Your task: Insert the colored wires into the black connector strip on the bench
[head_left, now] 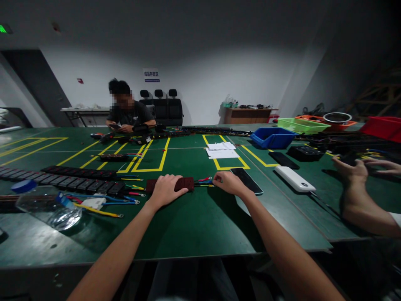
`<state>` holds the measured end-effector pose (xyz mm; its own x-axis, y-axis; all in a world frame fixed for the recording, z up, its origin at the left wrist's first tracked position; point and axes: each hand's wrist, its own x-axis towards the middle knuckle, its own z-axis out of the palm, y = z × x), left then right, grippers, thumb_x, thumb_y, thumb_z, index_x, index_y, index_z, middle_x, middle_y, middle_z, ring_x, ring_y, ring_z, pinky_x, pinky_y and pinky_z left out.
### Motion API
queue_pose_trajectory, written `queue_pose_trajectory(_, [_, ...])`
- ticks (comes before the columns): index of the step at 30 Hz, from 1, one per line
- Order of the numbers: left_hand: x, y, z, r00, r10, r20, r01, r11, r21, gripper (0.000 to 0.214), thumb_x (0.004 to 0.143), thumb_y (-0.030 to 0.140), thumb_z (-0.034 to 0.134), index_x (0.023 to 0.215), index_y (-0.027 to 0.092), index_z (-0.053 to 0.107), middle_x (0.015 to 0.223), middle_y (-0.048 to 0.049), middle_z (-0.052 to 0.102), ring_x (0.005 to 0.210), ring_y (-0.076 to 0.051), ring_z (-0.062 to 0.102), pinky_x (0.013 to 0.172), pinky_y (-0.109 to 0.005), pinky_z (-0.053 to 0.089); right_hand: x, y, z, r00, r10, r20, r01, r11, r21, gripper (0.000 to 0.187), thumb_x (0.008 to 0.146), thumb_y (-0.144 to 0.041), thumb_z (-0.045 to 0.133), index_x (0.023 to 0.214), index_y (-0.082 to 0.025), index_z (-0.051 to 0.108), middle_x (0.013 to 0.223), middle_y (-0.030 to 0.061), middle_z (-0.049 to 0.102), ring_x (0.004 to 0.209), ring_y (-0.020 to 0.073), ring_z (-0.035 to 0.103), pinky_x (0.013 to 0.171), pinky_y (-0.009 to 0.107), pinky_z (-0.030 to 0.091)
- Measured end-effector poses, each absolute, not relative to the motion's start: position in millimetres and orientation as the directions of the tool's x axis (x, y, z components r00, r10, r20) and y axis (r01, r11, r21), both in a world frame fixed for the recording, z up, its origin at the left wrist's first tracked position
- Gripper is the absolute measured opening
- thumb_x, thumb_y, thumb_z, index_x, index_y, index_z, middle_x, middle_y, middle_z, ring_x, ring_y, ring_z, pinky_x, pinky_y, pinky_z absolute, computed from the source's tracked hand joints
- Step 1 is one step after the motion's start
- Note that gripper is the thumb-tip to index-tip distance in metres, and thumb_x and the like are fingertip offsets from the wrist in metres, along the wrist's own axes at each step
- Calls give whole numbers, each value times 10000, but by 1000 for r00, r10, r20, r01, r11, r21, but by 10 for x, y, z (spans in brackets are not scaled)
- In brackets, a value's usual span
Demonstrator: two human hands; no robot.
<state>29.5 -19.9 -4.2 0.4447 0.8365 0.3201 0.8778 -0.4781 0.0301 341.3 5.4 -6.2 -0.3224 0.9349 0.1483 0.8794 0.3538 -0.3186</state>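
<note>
On the green table lies a dark red-brown oblong block (pixel 189 184) with thin coloured cables (pixel 204 181) coming out of its right end. My left hand (pixel 166 190) lies over the block's middle, fingers bent across its top and thumb along the near side. At the cable ends is my right hand (pixel 230 182), its fingers curled and pinched together on a cable; the exact grip is partly hidden. A dark-screened phone (pixel 247 180) lies just beyond and right of that hand. More cables with ring lugs (pixel 133 188) lie to the left of the block.
Rows of black modules (pixel 75 182) and a blue-capped clear bottle (pixel 50 209) lie left. White papers (pixel 222 150), a white power bank (pixel 294 179) and a blue bin (pixel 272 138) are right. A co-worker's hands (pixel 354 169) work far right; another person (pixel 130 110) sits opposite.
</note>
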Motion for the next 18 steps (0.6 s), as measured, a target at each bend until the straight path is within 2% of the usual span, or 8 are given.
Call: queue_pose_trajectory(18, [295, -191, -65, 446, 831, 332, 877, -479, 21, 650, 955, 708, 461, 1318, 198, 633, 1153, -118, 710, 1024, -295, 627, 833, -400, 425, 3413, 61, -62, -313, 943, 111, 886, 332, -323, 168, 937, -333, 618, 1001, -224, 729, 937, 44, 740, 844, 176, 650, 632, 247, 356])
